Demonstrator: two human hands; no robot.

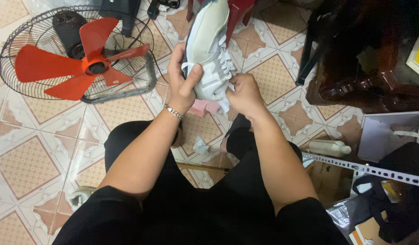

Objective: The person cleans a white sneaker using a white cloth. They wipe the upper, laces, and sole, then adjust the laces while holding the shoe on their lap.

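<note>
A fan (82, 54) with red blades lies face up on the tiled floor (28, 163), left of the seated person's knees. Above the knees, a grey shoe (208, 41) is held sole-away. The left hand (182, 79) clamps its heel to steady it; the right hand (246, 93) pinches a white cloth (224, 103) against its side.

I hold a pale grey-and-white sneaker (209, 45). My trousers (205, 199) are black, my bracelet (173, 111) silver. The floor tiles (28, 163) are cream with tan diamond patterns. The fan (82, 54) has red-orange blades inside a dark wire cage. A cream bottle (330, 148) lies nearby.
</note>
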